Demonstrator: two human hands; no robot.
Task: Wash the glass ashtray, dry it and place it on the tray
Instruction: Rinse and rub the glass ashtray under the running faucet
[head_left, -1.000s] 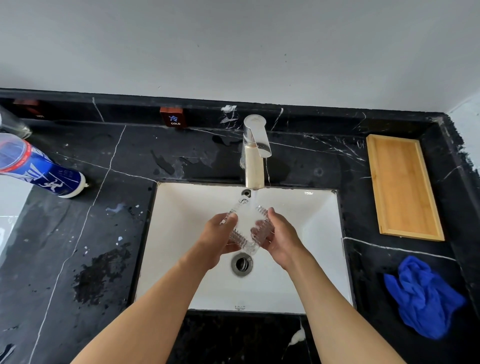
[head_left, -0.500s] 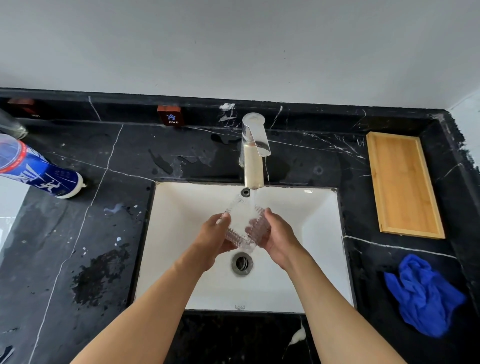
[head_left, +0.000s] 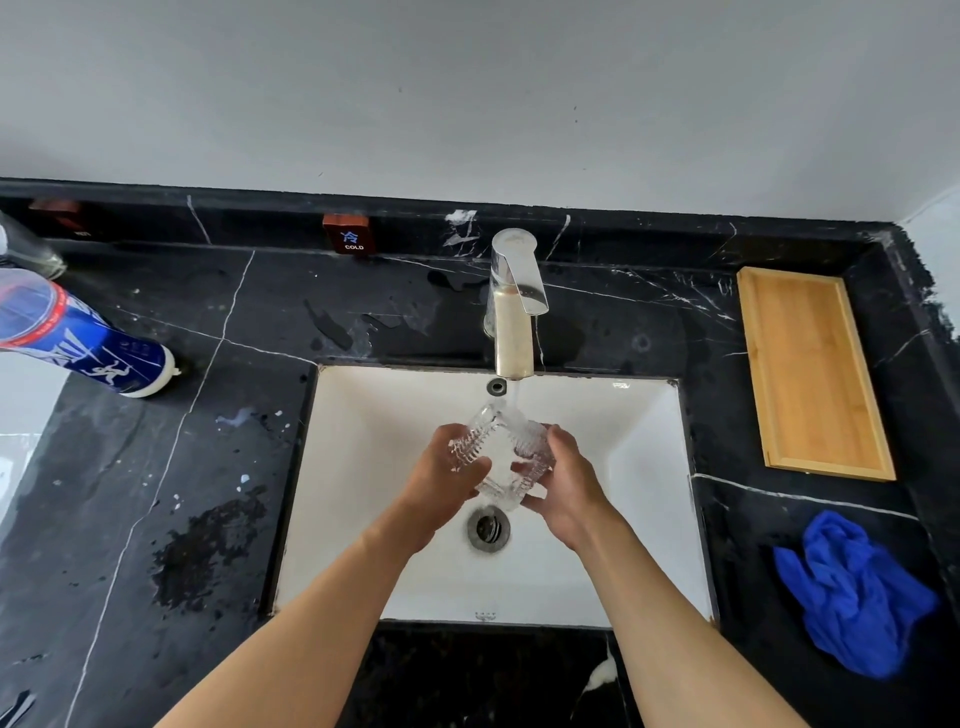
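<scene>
Gripping the glass ashtray (head_left: 498, 457) under running faucet (head_left: 514, 312), both hands; behind, tag (head_left: 352, 234) reading "COLD".

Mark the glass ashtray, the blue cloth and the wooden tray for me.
glass ashtray (head_left: 501, 457), head view, ribbed body between the hands.
blue cloth (head_left: 852, 592), head view, middle of the crumpled heap.
wooden tray (head_left: 810, 369), head view, bare floor inside its rim.

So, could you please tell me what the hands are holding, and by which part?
Both hands, left and right, hold the glass ashtray by its opposite ribbed sides.
</scene>
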